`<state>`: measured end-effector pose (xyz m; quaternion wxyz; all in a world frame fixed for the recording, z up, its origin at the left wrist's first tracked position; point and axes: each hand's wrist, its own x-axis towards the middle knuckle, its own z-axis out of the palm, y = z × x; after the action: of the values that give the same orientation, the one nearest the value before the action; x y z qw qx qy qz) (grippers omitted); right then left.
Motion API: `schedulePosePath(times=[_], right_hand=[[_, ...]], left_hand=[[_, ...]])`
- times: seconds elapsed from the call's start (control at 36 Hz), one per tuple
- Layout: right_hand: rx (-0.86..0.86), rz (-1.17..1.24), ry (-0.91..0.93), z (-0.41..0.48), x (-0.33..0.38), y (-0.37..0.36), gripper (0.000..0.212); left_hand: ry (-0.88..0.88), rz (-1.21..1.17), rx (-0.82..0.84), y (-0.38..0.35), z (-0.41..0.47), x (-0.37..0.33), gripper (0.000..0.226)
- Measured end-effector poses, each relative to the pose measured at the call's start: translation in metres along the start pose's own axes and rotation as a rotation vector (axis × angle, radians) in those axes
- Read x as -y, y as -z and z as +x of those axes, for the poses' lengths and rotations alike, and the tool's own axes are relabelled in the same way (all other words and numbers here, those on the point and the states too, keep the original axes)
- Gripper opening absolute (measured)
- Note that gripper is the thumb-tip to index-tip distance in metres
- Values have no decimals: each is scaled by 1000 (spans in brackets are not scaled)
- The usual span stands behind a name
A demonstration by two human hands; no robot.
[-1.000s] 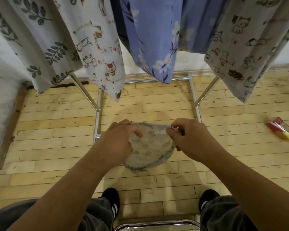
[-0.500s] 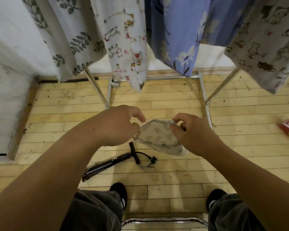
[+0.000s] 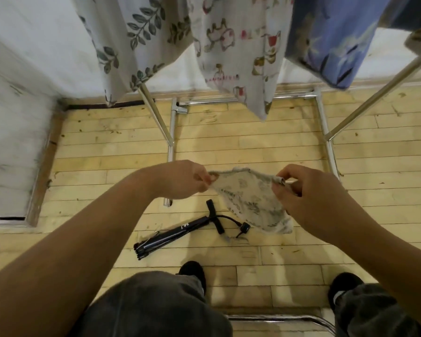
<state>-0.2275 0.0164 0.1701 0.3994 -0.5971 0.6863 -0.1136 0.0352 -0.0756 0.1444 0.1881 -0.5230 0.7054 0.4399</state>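
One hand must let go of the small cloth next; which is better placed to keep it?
Right, likely: most of the small cloth hangs under the right hand, while the left hand pinches only a corner.

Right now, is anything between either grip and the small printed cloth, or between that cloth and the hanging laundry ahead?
Nothing visible. The left grip and right grip pinch the small printed cloth at its top edge. Open air separates it from the cat-print cloth hanging ahead; the black pump lies on the floor below.
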Motion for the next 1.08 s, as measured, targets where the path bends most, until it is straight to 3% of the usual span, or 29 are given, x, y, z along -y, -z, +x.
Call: schedulePosePath(times=[0.11,0.31,0.53,0.81,0.94,1.08], right_hand=[[2,6,7,-1,10,-10,7],[33,-5,-27,6,6,-31,1],[69,-48,-96,8,5,-40,9],[65,-58,-117,13,9,-50,10],[83,-79,-121,13,9,-52,12],[108,-97,-144,14,14,-48,7]], left_hand=[[33,-136,-118,-30,26,44,20],[26,-245,-121,-89,63,98,19],[80,-322,-236,-144,103,137,20],[179,-269,-197,-199,131,178,47],[212,-46,-46,-222,138,190,73],[225,85,11,-235,142,194,72]])
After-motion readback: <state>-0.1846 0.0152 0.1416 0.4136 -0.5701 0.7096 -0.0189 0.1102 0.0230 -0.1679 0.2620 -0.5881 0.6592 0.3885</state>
